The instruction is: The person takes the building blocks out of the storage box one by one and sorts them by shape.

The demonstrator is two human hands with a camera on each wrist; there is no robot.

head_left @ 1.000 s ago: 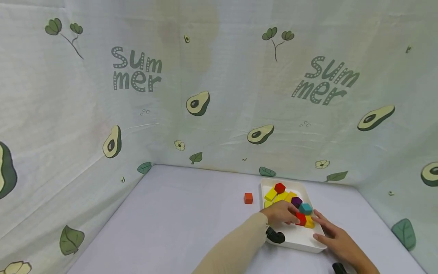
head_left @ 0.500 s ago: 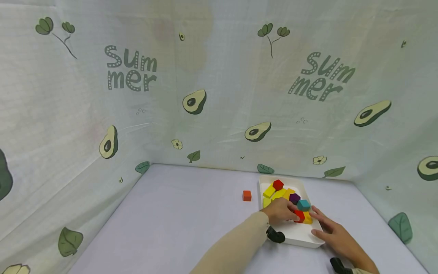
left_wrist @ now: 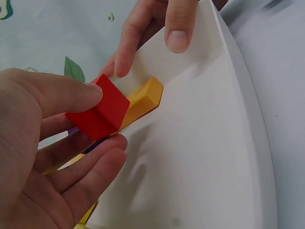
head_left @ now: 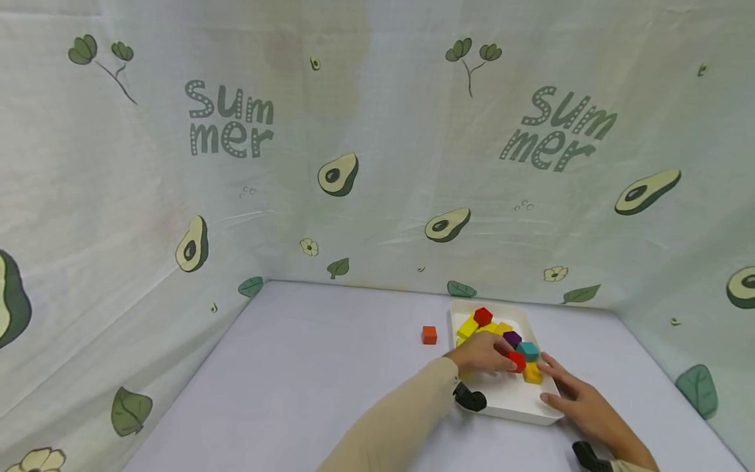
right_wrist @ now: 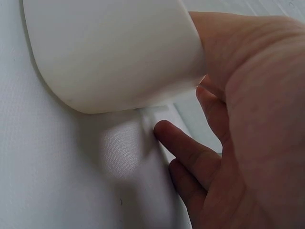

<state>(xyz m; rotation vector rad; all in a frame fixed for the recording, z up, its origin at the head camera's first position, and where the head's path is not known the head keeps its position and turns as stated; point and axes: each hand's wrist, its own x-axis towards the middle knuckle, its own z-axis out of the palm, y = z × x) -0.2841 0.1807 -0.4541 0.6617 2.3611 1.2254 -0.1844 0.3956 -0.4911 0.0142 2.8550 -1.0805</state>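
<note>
My left hand (head_left: 482, 352) pinches a red block (left_wrist: 102, 109) between thumb and fingers, slightly above the white tray (head_left: 513, 400). Beside that block in the head view are a yellow-orange block (head_left: 533, 373), a teal block (head_left: 527, 351) and a purple block (head_left: 512, 339). At the tray's right side rests my right hand (head_left: 580, 403). Its thumb and index finger reach over the rim in the left wrist view, while other fingers extend outside the tray wall in the right wrist view. My left hand partly covers the yellow blocks.
A second red block (head_left: 483, 316) and a yellow block (head_left: 468, 326) lie in the tray's far end. An orange-red cube (head_left: 429, 335) sits on the white table (head_left: 330, 367), left of the tray. A printed cloth (head_left: 377, 131) stands behind the table.
The left hand has raised the red block a little and moved it away from the yellow-orange block, which shows more fully. The right hand stays at the tray's side.
</note>
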